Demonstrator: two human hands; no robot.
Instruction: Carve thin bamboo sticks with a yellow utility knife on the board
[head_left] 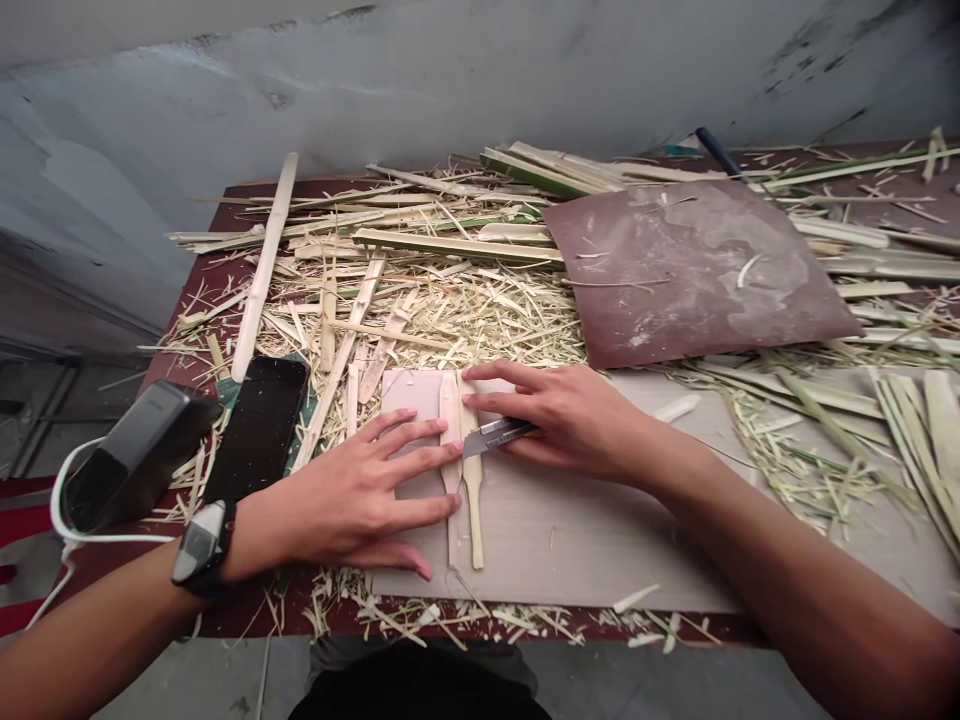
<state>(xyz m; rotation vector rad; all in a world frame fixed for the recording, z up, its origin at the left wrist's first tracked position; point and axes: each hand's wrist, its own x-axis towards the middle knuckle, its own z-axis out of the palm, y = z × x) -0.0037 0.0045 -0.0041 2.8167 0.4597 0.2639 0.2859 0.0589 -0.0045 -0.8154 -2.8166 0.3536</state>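
Observation:
Two slim bamboo pieces, each with a wide blade and a narrow handle, lie side by side on a pale board (592,545). My left hand (367,490) is spread flat, its fingertips resting on the left bamboo piece (449,400). In my right hand (577,415) is a utility knife (496,435), its blade pointing left across the right bamboo piece (474,490). The thumb side of the right hand's grip is partly hidden. My right index and middle fingertips reach to the upper end of the right piece.
Bamboo shavings (487,310) and split strips (457,243) cover the back of the table. A sheet of brown sandpaper (690,270) lies on the strips. At left are a phone (259,425) and a black box-shaped device (139,450) with a white cable (112,538). A wall (450,90) stands behind.

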